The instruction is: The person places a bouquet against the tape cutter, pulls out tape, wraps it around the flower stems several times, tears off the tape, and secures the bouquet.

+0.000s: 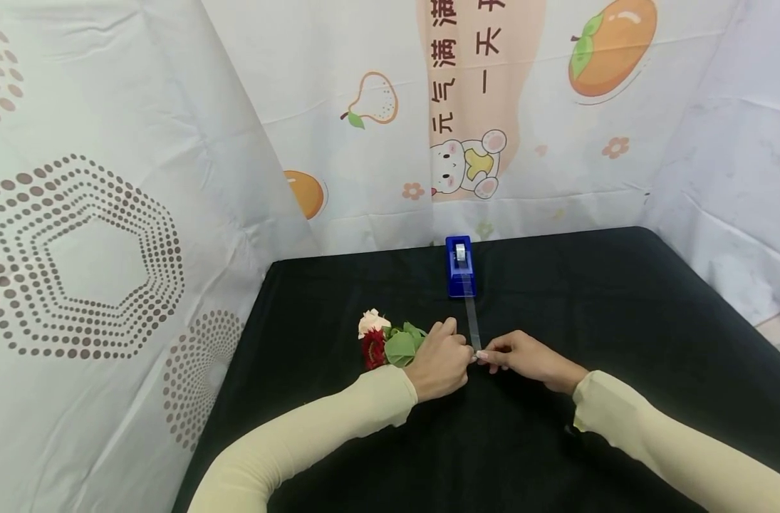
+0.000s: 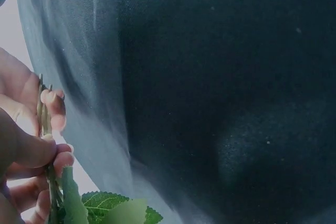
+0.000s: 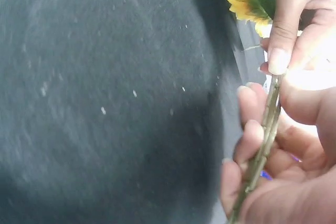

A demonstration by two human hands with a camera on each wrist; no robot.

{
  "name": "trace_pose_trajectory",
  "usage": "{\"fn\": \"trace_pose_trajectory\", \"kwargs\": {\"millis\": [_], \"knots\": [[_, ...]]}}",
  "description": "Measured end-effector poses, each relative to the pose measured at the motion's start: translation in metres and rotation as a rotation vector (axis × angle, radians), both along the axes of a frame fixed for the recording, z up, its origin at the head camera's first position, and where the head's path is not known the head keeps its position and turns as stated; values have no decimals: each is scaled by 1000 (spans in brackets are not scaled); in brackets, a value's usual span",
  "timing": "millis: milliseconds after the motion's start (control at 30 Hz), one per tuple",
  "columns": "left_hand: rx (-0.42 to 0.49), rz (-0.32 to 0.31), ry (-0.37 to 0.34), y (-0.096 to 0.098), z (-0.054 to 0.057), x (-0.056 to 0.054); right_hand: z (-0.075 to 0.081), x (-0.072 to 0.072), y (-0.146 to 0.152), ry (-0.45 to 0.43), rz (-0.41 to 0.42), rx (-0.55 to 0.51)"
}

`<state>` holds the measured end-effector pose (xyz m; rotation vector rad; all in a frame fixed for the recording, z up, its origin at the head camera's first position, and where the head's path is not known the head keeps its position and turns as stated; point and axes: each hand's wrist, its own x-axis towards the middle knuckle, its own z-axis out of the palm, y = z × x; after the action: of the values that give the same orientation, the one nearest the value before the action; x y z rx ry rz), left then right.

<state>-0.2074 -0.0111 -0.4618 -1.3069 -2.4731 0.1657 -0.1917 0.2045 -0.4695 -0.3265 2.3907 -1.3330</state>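
My left hand (image 1: 439,360) grips a small bunch of flowers by its thin green stems (image 3: 265,140), close below the leaves (image 1: 401,348). A cream-pink flower (image 1: 372,323) and a dark red flower (image 1: 373,350) stick out to the left of that hand. In the right wrist view a yellow flower (image 3: 244,6) shows. My right hand (image 1: 524,356) has its fingers and thumb around the lower stems, touching or nearly touching the left fingers. A clear strip of tape (image 1: 471,313) stretches from the blue tape dispenser (image 1: 454,281) to the fingertips; its end is hidden there.
The dispenser stands near the far edge of the table, which has a black cloth (image 1: 338,292). Patterned white curtains (image 1: 364,164) hang behind the table and at both sides.
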Motion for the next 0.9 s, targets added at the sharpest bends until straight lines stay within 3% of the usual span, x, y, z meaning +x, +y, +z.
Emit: {"fn": "trace_pose_trajectory", "kwargs": {"millis": [133,233,433,600,733,800,900], "knots": [[19,2,3,-1,-1,-1,-3,1,0,21,-35,-40],[24,26,-57,0,0,-2,-6,2,-2,39,-74,-36],[-1,95,-354,4,12,-12,-9,5,-4,168,-92,19],[-45,127,-605,6,25,-25,-14,5,-2,430,-60,83],[-8,171,-805,6,26,-32,-18,5,-4,612,-50,111],[15,182,-838,5,24,-33,-19,5,-4,639,-47,114],[23,183,-771,6,22,-31,-20,5,-4,633,-48,108]]}}
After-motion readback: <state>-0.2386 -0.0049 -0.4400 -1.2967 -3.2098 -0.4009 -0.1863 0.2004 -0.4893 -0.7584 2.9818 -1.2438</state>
